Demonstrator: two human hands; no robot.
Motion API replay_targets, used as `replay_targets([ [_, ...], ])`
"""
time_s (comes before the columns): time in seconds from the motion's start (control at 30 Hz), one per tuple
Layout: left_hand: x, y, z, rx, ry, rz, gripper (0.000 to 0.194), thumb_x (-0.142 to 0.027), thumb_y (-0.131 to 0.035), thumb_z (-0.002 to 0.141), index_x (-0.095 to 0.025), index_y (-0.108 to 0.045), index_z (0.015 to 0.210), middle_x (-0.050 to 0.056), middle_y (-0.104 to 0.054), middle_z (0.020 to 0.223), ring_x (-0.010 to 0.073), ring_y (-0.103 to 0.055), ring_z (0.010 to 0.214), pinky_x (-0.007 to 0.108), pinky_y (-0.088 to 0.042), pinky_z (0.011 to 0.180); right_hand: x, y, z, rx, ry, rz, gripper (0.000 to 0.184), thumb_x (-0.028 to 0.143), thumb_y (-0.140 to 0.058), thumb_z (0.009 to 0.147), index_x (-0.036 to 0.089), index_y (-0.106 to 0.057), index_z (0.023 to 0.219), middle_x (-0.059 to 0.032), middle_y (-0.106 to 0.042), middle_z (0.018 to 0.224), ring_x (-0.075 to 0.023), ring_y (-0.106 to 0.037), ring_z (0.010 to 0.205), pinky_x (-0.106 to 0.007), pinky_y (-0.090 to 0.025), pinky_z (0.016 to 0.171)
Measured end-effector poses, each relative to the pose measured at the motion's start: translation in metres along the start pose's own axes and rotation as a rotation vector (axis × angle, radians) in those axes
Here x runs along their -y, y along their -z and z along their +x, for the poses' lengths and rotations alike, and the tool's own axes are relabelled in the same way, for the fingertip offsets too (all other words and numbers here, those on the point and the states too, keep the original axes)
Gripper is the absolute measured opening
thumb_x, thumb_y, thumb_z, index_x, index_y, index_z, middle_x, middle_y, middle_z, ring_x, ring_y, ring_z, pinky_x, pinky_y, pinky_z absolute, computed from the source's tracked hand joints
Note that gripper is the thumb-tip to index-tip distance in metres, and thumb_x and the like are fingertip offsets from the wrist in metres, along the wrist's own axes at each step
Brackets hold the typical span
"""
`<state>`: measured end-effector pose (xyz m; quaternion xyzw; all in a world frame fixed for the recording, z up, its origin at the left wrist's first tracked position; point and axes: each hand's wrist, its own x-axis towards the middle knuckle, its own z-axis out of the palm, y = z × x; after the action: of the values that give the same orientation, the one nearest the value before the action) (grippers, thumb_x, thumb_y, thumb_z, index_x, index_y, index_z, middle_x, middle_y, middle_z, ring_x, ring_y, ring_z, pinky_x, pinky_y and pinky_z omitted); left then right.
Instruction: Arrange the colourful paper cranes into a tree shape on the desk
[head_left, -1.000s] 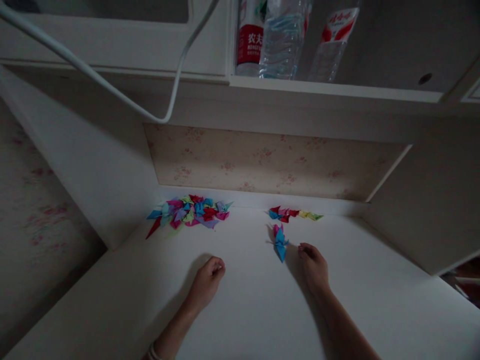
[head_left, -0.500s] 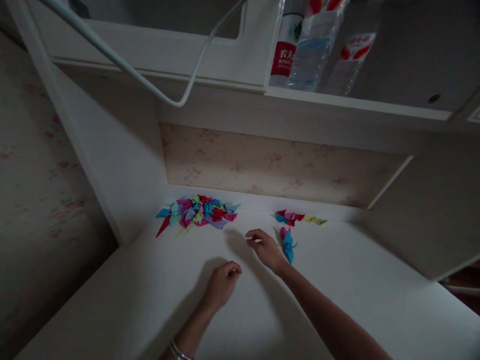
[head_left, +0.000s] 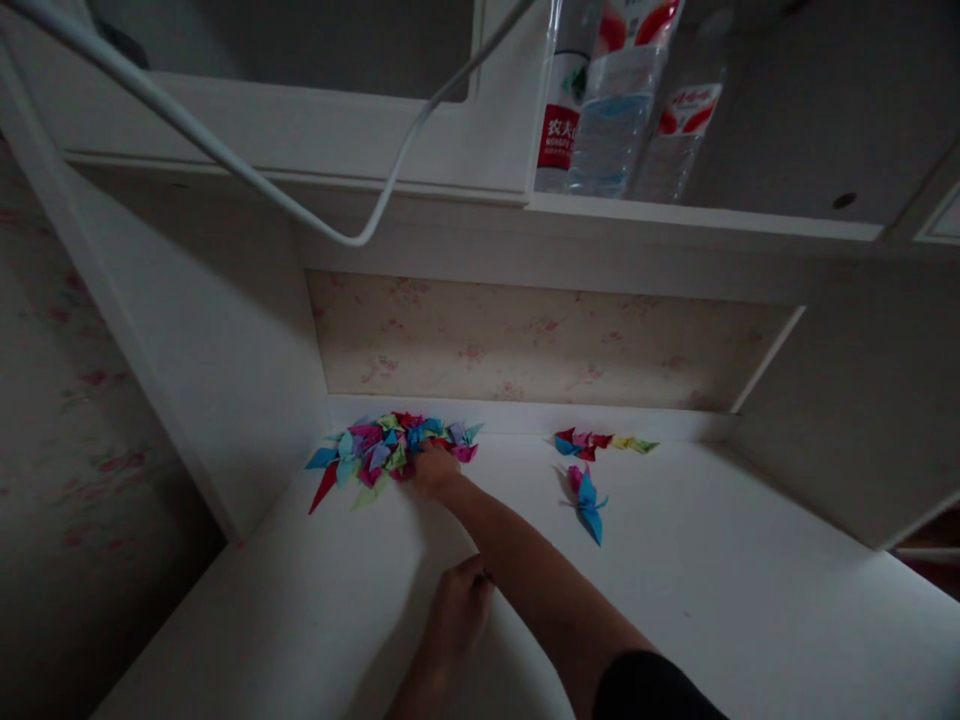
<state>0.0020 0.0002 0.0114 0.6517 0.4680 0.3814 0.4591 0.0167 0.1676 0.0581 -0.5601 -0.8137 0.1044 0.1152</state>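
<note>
A heap of small coloured paper cranes lies at the back left of the white desk. My right hand reaches across to the heap's right edge and rests on it; its fingers are tucked into the cranes and hidden. My left hand lies on the desk close to me, fingers curled in loosely, under my right forearm. A blue and pink crane sits alone near the middle. A short row of cranes lies against the back ledge.
A shelf above holds several plastic water bottles. A white cable loops down in front of the upper cabinet. Side panels close in the desk on the left and the right.
My right hand has swept left from beside the lone blue crane to the big heap. My left hand has drawn back toward me. The view has shifted a little.
</note>
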Motion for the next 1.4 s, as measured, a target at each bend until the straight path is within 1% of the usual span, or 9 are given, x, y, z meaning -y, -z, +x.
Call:
replay_targets([
  [0.1, -0.001, 0.002, 0.0, 0.007, 0.01, 0.015, 0.03, -0.017, -0.041, 0.077, -0.019, -0.071, 0.083, 0.004, -0.074, 0.084, 0.0212, -0.064, 0.075, 0.028, -0.045, 0.073, -0.001, 0.002, 0.002, -0.024, 0.014, -0.024, 0.03, 0.032, -0.057, 0.09, 0.017, -0.057, 0.116, -0.008, -0.057, 0.12, -0.0218, -0.058, 0.104, -0.043, -0.05, 0.087],
  [0.2, 0.005, 0.0, 0.002, 0.002, 0.011, -0.01, 0.026, -0.019, -0.044, 0.078, -0.019, -0.069, 0.082, 0.005, -0.073, 0.085, 0.0214, -0.064, 0.077, 0.028, -0.045, 0.076, -0.001, 0.01, -0.002, -0.104, 0.047, -0.005, 0.024, 0.021, -0.056, 0.088, 0.014, -0.06, 0.111, -0.0119, -0.057, 0.12, -0.024, -0.056, 0.106, -0.04, -0.049, 0.086],
  [0.37, 0.011, -0.001, 0.005, -0.072, 0.071, -0.073, 0.019, -0.024, -0.048, 0.078, -0.017, -0.065, 0.083, 0.006, -0.072, 0.087, 0.0222, -0.064, 0.086, 0.028, -0.045, 0.079, 0.001, 0.029, -0.033, -0.283, 0.111, 0.085, 0.025, 0.016, -0.046, 0.091, 0.019, -0.059, 0.111, -0.0087, -0.059, 0.118, -0.0218, -0.051, 0.112, -0.037, -0.04, 0.096],
  [0.5, 0.008, 0.002, 0.007, -0.104, 0.058, -0.112, 0.02, -0.029, -0.05, 0.077, -0.016, -0.063, 0.085, 0.007, -0.071, 0.089, 0.0224, -0.064, 0.086, 0.028, -0.045, 0.077, -0.01, 0.032, -0.081, -0.387, 0.106, 0.2, 0.026, 0.021, -0.051, 0.089, 0.022, -0.054, 0.115, -0.0044, -0.062, 0.112, -0.0184, -0.053, 0.107, -0.031, -0.042, 0.093],
  [0.6, 0.005, 0.004, 0.006, -0.119, 0.064, -0.099, 0.023, -0.034, -0.052, 0.077, -0.016, -0.062, 0.088, 0.006, -0.07, 0.087, 0.0215, -0.063, 0.082, 0.029, -0.045, 0.077, -0.029, 0.03, -0.126, -0.508, 0.034, 0.492, 0.036, 0.019, -0.056, 0.085, 0.022, -0.05, 0.12, -0.0017, -0.066, 0.099, -0.0155, -0.06, 0.09, -0.028, -0.048, 0.081],
  [0.73, -0.002, -0.001, -0.001, -0.149, 0.084, -0.066, 0.031, -0.041, -0.058, 0.075, -0.017, -0.064, 0.094, 0.006, -0.068, 0.092, 0.0209, -0.062, 0.083, 0.029, -0.045, 0.077, -0.061, 0.028, -0.191, -0.607, -0.057, 0.696, 0.011, 0.02, -0.058, 0.082, 0.022, -0.063, 0.091, -0.0016, -0.067, 0.086, -0.0164, -0.062, 0.08, -0.029, -0.049, 0.075],
  [0.93, -0.015, -0.012, -0.015, 0.083, 0.171, -0.041, 0.048, -0.054, -0.058, 0.075, -0.016, -0.067, 0.103, -0.001, -0.061, 0.066, 0.0129, -0.049, 0.052, 0.022, -0.035, 0.046, -0.09, 0.008, -0.266, -0.591, -0.042, 0.736, 0.008, 0.019, -0.061, 0.08, 0.023, -0.067, 0.083, -0.0022, -0.068, 0.083, -0.0173, -0.063, 0.081, -0.028, -0.05, 0.075],
  [1.17, -0.012, -0.016, -0.018, 0.169, 0.044, 0.056, 0.031, -0.045, -0.066, 0.073, -0.017, -0.073, 0.082, 0.002, -0.066, 0.074, 0.016, -0.056, 0.07, 0.022, -0.042, 0.062, -0.104, -0.016, -0.274, -0.613, 0.116, 0.8, 0.006, 0.023, -0.065, 0.077, 0.026, -0.069, 0.081, -0.0023, -0.069, 0.077, -0.0173, -0.066, 0.071, -0.025, -0.054, 0.063],
  [1.4, -0.015, -0.014, -0.023, 0.158, 0.069, -0.001, 0.032, -0.045, -0.064, 0.076, -0.019, -0.073, 0.09, 0.001, -0.064, 0.072, 0.0141, -0.052, 0.063, 0.022, -0.04, 0.057, -0.104, -0.027, -0.265, -0.652, 0.123, 0.835, 0.008, 0.031, -0.061, 0.082, 0.029, -0.069, 0.083, -0.0035, -0.068, 0.077, -0.0191, -0.065, 0.071, -0.029, -0.055, 0.065],
])
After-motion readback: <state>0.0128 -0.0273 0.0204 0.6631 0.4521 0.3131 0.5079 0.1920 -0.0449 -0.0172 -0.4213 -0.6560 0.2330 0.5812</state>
